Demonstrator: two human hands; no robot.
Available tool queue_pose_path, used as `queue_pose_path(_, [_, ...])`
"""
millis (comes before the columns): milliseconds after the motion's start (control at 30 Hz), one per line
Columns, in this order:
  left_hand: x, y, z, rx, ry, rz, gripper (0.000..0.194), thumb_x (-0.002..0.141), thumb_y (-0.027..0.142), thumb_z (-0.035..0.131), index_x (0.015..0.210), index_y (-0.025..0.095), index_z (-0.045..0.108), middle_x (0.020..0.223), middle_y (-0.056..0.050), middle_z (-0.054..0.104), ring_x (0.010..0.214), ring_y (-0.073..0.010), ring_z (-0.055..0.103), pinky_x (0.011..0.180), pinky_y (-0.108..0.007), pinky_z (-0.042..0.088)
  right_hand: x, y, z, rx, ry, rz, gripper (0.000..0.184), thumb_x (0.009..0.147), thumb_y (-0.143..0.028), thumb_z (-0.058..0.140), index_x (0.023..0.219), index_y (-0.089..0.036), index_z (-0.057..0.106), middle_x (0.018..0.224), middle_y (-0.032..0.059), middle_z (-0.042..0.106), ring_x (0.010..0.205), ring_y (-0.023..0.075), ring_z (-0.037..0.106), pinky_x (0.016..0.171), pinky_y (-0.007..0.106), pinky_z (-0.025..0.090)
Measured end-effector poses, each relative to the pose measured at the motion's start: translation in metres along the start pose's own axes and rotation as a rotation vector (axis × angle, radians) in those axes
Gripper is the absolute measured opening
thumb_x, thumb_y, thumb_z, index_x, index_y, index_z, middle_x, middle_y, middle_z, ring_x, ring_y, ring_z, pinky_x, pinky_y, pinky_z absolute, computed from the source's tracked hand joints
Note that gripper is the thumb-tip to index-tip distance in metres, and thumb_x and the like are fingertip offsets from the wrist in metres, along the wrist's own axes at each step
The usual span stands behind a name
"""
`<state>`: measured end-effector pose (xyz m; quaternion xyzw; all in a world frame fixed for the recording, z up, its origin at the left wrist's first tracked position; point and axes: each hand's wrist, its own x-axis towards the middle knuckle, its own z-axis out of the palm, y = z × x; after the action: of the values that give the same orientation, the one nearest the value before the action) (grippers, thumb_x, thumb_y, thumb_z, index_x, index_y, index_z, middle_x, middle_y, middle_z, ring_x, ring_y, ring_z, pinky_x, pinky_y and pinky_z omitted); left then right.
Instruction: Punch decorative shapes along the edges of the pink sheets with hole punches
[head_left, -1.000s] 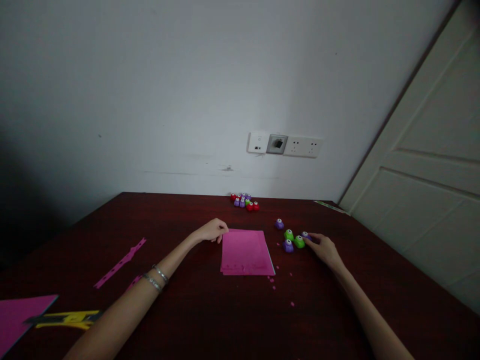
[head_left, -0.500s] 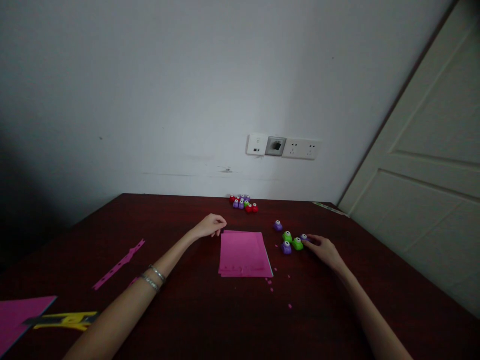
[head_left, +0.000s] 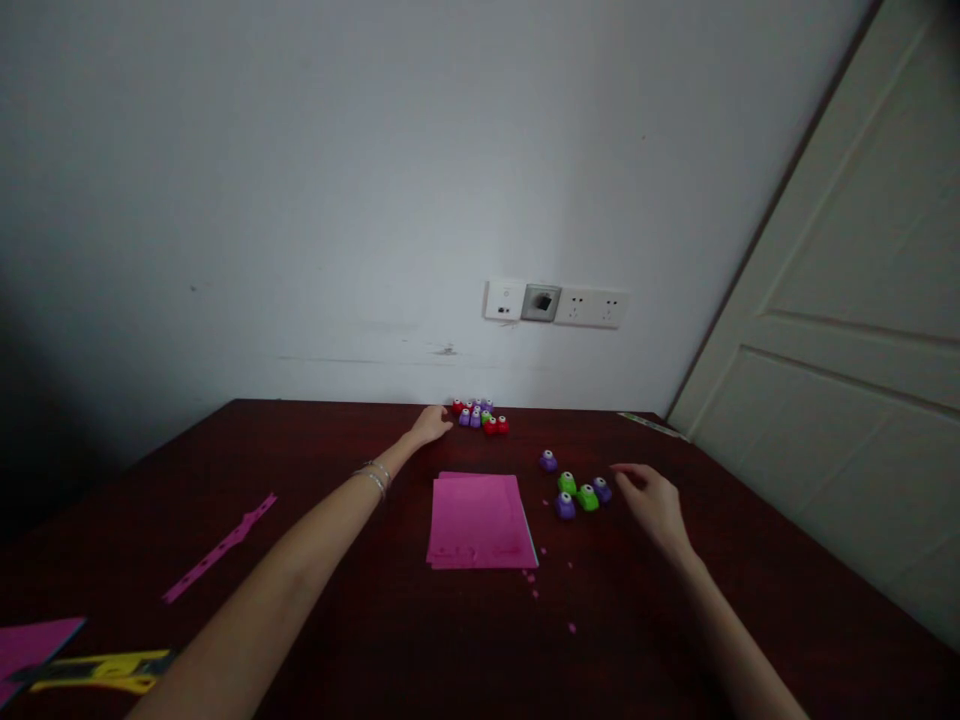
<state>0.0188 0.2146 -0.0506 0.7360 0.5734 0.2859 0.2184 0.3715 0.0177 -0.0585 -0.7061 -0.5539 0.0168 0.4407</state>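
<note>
My left hand [head_left: 431, 425] reaches to the back of the table. Its fingertips are beside a cluster of small red, purple and green craft punches [head_left: 476, 417] with round white tops; thumb and fingers look slightly apart, with nothing visible in them. My right hand [head_left: 654, 502] is just right of a looser group, its thumb and forefinger apart and holding nothing. In that group are green punches [head_left: 588, 498] and purple ones, the nearest being a purple punch [head_left: 602, 489]. Between my arms lies a stack of pink paper sheets [head_left: 480, 520].
Small pink paper bits [head_left: 531, 578] are scattered right of the stack. A punched pink strip [head_left: 221, 548] lies at left. At front left, a yellow utility knife [head_left: 101, 671] touches more pink paper [head_left: 37, 645]. The wall with sockets [head_left: 555, 304] bounds the table's back.
My left hand has moved from the paper stack's top left corner back to the far punches. My right hand has drawn away from the purple punch, leaving it on the table.
</note>
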Motion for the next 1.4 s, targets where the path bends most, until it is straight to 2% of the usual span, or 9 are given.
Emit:
queue_pose_path(267, [0.014, 0.012, 0.023, 0.091, 0.025, -0.057, 0.029, 0.066, 0.033, 0.068, 0.089, 0.017, 0.062, 0.088, -0.005, 0.066, 0.086, -0.0190, 0.059, 0.072, -0.024, 0.042, -0.003, -0.002, 0.004, 0.036, 0.014, -0.057, 0.027, 0.070, -0.032, 0.047, 0.080, -0.017, 0.067, 0.087, 0.0086, 0.068, 0.082, 0.0224, 0.062, 0.078, 0.033, 0.044])
queue_pose_path(500, [0.017, 0.023, 0.043, 0.135, 0.115, -0.128, 0.031, 0.071, 0.031, 0.064, 0.096, 0.015, 0.059, 0.093, -0.010, 0.065, 0.091, -0.0204, 0.059, 0.071, -0.024, 0.041, -0.004, -0.002, 0.008, 0.049, -0.003, -0.088, 0.026, 0.071, -0.032, 0.047, 0.079, -0.016, 0.066, 0.086, 0.0087, 0.067, 0.080, 0.0212, 0.062, 0.076, 0.032, 0.045])
queue_pose_path(767, [0.021, 0.024, 0.049, 0.137, 0.131, -0.152, 0.013, 0.071, 0.023, 0.061, 0.079, 0.013, 0.065, 0.085, -0.011, 0.066, 0.082, -0.0194, 0.061, 0.067, -0.023, 0.040, -0.004, -0.002, 0.010, 0.059, -0.014, -0.103, 0.024, 0.071, -0.032, 0.049, 0.078, -0.017, 0.067, 0.085, 0.0081, 0.067, 0.080, 0.0215, 0.061, 0.076, 0.033, 0.045])
queue_pose_path(967, [0.011, 0.026, 0.039, 0.050, 0.175, -0.106, 0.013, 0.067, 0.021, 0.062, 0.075, 0.012, 0.066, 0.072, -0.008, 0.066, 0.071, -0.0178, 0.059, 0.061, -0.023, 0.039, -0.005, -0.004, 0.009, 0.093, 0.004, -0.129, 0.024, 0.071, -0.032, 0.050, 0.079, -0.016, 0.066, 0.084, 0.0085, 0.066, 0.079, 0.0217, 0.061, 0.077, 0.034, 0.044])
queue_pose_path(1133, [-0.011, 0.037, 0.019, -0.057, 0.226, -0.001, 0.019, 0.069, 0.029, 0.060, 0.071, 0.012, 0.068, 0.061, -0.002, 0.062, 0.064, -0.0156, 0.056, 0.058, -0.022, 0.036, -0.010, -0.023, 0.009, 0.150, 0.004, -0.150, 0.022, 0.071, -0.030, 0.050, 0.078, -0.017, 0.066, 0.084, 0.0083, 0.066, 0.079, 0.0219, 0.060, 0.076, 0.034, 0.044])
queue_pose_path(1233, [-0.037, 0.049, 0.001, -0.116, 0.241, 0.095, 0.022, 0.068, 0.032, 0.059, 0.072, 0.012, 0.068, 0.061, -0.001, 0.061, 0.064, -0.0149, 0.055, 0.057, -0.022, 0.036, -0.018, -0.042, 0.016, 0.215, -0.042, -0.169, 0.021, 0.071, -0.030, 0.051, 0.077, -0.017, 0.066, 0.083, 0.0079, 0.066, 0.078, 0.0215, 0.060, 0.075, 0.033, 0.044])
queue_pose_path(1367, [-0.085, 0.067, -0.022, -0.156, 0.235, 0.218, 0.022, 0.068, 0.031, 0.060, 0.075, 0.013, 0.068, 0.064, 0.000, 0.059, 0.061, -0.0123, 0.051, 0.056, -0.022, 0.036, -0.038, -0.073, 0.030, 0.319, -0.133, -0.176, 0.021, 0.074, -0.031, 0.051, 0.079, -0.018, 0.067, 0.082, 0.0065, 0.067, 0.078, 0.0203, 0.061, 0.074, 0.032, 0.045])
queue_pose_path(1400, [-0.098, 0.072, -0.027, -0.149, 0.209, 0.289, 0.020, 0.068, 0.030, 0.060, 0.076, 0.013, 0.068, 0.064, 0.000, 0.058, 0.059, -0.0115, 0.050, 0.056, -0.022, 0.036, -0.044, -0.081, 0.034, 0.347, -0.156, -0.172, 0.022, 0.075, -0.031, 0.051, 0.079, -0.018, 0.068, 0.082, 0.0063, 0.068, 0.077, 0.0199, 0.061, 0.072, 0.031, 0.045])
